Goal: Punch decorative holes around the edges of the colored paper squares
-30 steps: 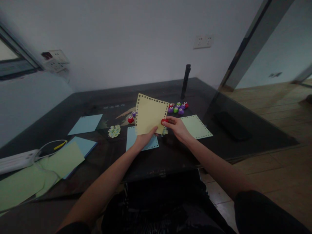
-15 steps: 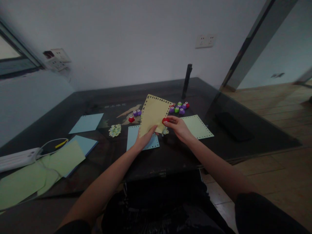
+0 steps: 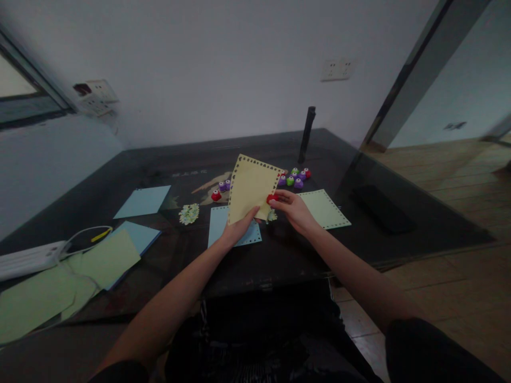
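A yellow sheet of paper [image 3: 252,186] with small shapes punched along its left, top and upper right edges is raised above the table. My left hand [image 3: 239,226] grips its bottom edge, thumb in front. My right hand [image 3: 293,207] pinches a small red craft punch [image 3: 272,198], which sits on the sheet's lower right edge. Under my left hand lies a blue sheet [image 3: 216,226] with a punched border. A pale green sheet [image 3: 325,208], also with a punched border, lies right of my right hand. A pile of paper bits [image 3: 271,215] is partly hidden between my hands.
Several red, purple and green punches [image 3: 295,178] stand behind my right hand; others [image 3: 222,189] sit left of the sheet. Paper bits [image 3: 189,214], blue paper [image 3: 144,201], green sheets [image 3: 107,260] and a white power strip [image 3: 32,259] lie leftward. A black post [image 3: 307,134] stands at the back.
Almost nothing differs. The view has shifted very slightly; both hands keep the yellow sheet and the red punch in nearly the same place.
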Motion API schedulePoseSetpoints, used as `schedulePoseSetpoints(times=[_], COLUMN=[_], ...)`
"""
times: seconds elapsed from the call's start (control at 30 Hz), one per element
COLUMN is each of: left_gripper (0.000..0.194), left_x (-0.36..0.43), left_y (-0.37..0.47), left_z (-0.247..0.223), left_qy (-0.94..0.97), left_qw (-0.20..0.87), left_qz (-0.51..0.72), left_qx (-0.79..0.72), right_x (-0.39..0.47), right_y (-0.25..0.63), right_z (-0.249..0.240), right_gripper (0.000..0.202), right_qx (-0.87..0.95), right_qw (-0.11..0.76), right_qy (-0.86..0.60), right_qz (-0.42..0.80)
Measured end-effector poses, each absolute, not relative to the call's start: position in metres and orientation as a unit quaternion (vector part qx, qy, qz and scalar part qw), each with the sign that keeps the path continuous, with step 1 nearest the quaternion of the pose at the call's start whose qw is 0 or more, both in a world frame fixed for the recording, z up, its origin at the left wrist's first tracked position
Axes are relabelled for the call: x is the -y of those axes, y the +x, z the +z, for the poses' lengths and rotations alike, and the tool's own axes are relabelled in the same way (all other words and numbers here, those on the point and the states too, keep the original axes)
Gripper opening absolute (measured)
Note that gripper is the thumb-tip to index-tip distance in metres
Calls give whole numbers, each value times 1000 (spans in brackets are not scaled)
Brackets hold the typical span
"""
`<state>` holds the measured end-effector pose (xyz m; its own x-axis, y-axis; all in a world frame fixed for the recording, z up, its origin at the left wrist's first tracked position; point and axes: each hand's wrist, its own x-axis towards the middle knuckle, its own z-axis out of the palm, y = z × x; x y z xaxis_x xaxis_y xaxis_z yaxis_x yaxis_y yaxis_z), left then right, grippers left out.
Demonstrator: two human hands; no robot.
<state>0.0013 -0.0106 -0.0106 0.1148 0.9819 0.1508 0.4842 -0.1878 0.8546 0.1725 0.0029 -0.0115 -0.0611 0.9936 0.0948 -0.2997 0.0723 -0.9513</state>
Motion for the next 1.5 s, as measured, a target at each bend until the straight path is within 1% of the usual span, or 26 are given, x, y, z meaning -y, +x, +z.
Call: schedulePoseSetpoints(times=[0.2, 0.4, 0.73, 0.87, 1.0, 1.23, 1.5], left_gripper=[29, 24, 29, 32, 30, 27, 27], left_x=[10, 12, 14, 14, 13, 8, 6], left_y=[0, 2, 5, 6, 5, 1, 3], left_z=[-13, -7, -2, -1, -2, -15, -21], left_qy=[671, 640, 629, 617, 615, 646, 666], left_qw=[330, 356, 365, 377, 378, 346, 377], left_qz=[380, 380, 375, 392, 411, 398, 364], left_qx=[-545, -566, -574, -569, -557, -553, -530], right_x=[-3, -2, -2, -3, -3, -1, -2], right_y=[173, 174, 177, 179, 180, 179, 177], right_z=[-11, -10, -9, -9, -7, -4, -6], right_gripper=[35, 36, 36, 33, 32, 31, 32], right_qx=[456, 451, 466, 473, 475, 482, 478], right_qw=[578, 576, 563, 559, 553, 553, 564], right_qy=[-382, -383, -397, -397, -394, -394, -401], right_qz=[559, 563, 555, 554, 560, 554, 540])
